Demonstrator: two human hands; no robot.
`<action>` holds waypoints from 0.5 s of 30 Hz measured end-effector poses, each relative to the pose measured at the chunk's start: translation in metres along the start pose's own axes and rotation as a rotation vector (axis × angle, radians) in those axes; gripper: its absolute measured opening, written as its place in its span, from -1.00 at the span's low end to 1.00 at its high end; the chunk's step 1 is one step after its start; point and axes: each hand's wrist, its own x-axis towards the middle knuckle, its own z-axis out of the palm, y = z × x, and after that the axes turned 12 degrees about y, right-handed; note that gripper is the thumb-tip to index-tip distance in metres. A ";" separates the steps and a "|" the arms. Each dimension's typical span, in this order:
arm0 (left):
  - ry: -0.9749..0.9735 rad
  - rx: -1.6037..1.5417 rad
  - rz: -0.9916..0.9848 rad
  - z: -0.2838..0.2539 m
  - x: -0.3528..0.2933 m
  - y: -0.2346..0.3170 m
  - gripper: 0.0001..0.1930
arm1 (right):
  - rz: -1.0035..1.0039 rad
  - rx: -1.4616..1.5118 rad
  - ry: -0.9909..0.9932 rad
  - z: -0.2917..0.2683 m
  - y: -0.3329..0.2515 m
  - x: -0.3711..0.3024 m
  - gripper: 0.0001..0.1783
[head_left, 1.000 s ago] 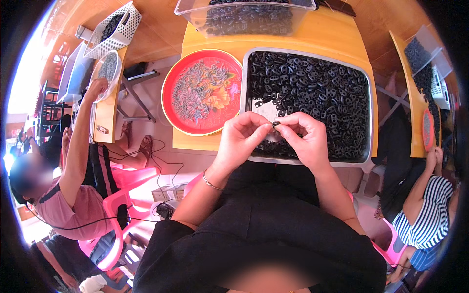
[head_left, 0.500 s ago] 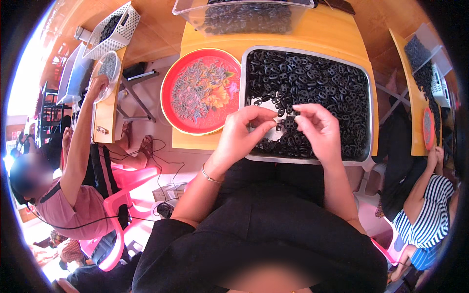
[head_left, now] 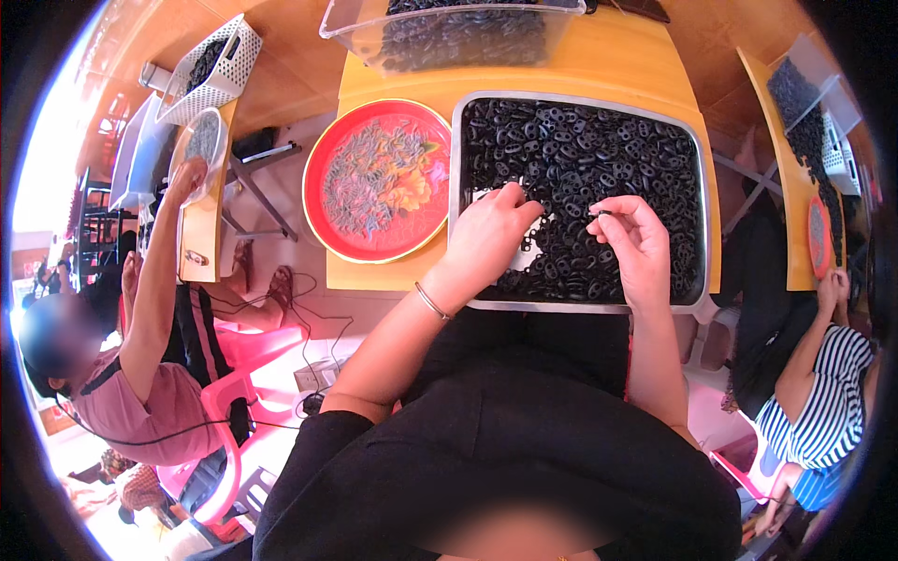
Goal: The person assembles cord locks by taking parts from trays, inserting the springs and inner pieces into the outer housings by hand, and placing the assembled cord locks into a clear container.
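A rectangular metal tray (head_left: 455,159) in front of me is filled with small black two-hole plastic pieces (head_left: 599,140). Over its left part, my left hand (head_left: 493,236) is closed with bent fingers above a pale bare patch; its fingertips are partly hidden, so what they hold does not show. My right hand (head_left: 640,245), just above the pieces in the right half, pinches one small black piece (head_left: 596,214) between thumb and forefinger. Left of the metal tray stands a round red tray (head_left: 374,246) with a yellow rim, holding many small grey pieces (head_left: 360,182).
A clear plastic bin (head_left: 369,28) of black pieces stands at the wooden table's (head_left: 645,82) far side. Left, a person (head_left: 150,402) reaches into a clear container near a white basket (head_left: 245,70). Right, a person in stripes (head_left: 818,397) sits by another table with a red tray (head_left: 819,238).
My hands have moved apart: the left has turned over and gone slightly forward, the right has shifted right. A black piece now shows in my right fingertips.
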 end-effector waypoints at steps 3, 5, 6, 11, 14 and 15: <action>-0.039 0.037 0.014 0.005 0.003 -0.003 -0.85 | 0.054 0.013 -0.002 -0.002 -0.003 0.000 -0.86; -0.050 0.046 0.008 0.005 0.004 -0.002 -0.85 | 0.058 -0.012 -0.015 -0.003 -0.002 0.000 -0.86; -0.046 0.026 0.005 0.004 0.004 0.000 -0.86 | 0.058 -0.011 -0.015 -0.003 -0.002 0.000 -0.86; -0.043 -0.069 0.006 -0.001 0.006 -0.001 -0.88 | 0.062 0.031 -0.057 -0.002 0.004 -0.001 -0.88; -0.054 -0.074 -0.015 -0.001 0.006 -0.004 -0.91 | 0.082 0.009 -0.053 0.004 0.000 -0.002 -0.89; -0.059 -0.065 -0.019 -0.001 0.006 -0.003 -0.92 | 0.079 0.009 -0.061 0.005 0.000 -0.002 -0.89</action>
